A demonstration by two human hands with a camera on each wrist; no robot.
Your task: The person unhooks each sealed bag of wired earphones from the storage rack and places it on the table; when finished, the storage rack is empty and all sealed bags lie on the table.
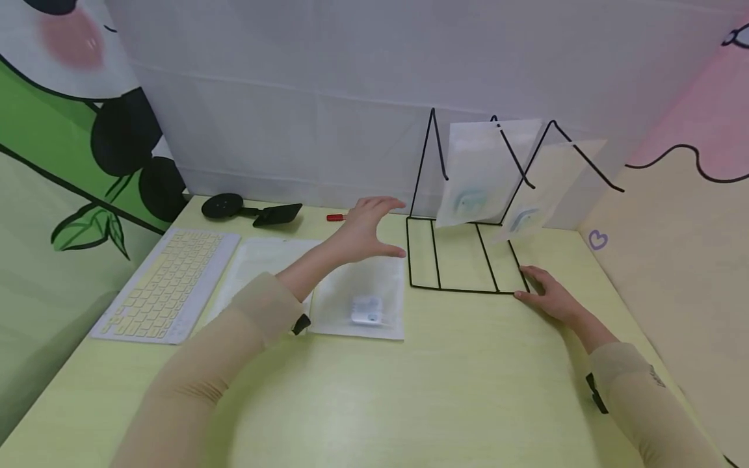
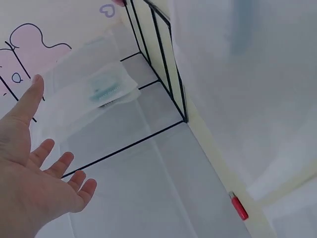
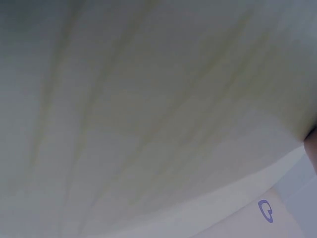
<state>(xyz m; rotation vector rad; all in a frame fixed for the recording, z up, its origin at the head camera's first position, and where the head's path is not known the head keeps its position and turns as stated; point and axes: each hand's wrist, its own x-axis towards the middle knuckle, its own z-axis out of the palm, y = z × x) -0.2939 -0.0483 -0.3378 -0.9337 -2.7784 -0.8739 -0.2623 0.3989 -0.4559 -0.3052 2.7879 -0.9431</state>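
A black wire rack (image 1: 453, 290) stands on the table, with two translucent white bags, the left bag (image 1: 488, 153) and the right bag (image 1: 541, 188), upright between its bent dividers. My right hand (image 1: 552, 299) holds the rack's front right corner, thumb at the front bar and fingers at the side bar; only a sliver of it shows in the right wrist view. My left hand (image 1: 368, 231) is in the air left of the rack, fingers and thumb spread with nothing between them. Below it lie more white bags (image 1: 342, 292), one with a small pale packet (image 1: 367, 311) inside.
A white keyboard (image 1: 170, 286) lies at the left. Behind it are a black round-based stand (image 1: 222, 206) with a flat plate (image 1: 277, 215) and a small red-handled item (image 1: 336, 218). A grey cloth wall (image 1: 292, 130) closes off the back; a printed panel (image 1: 661, 260) borders the right.
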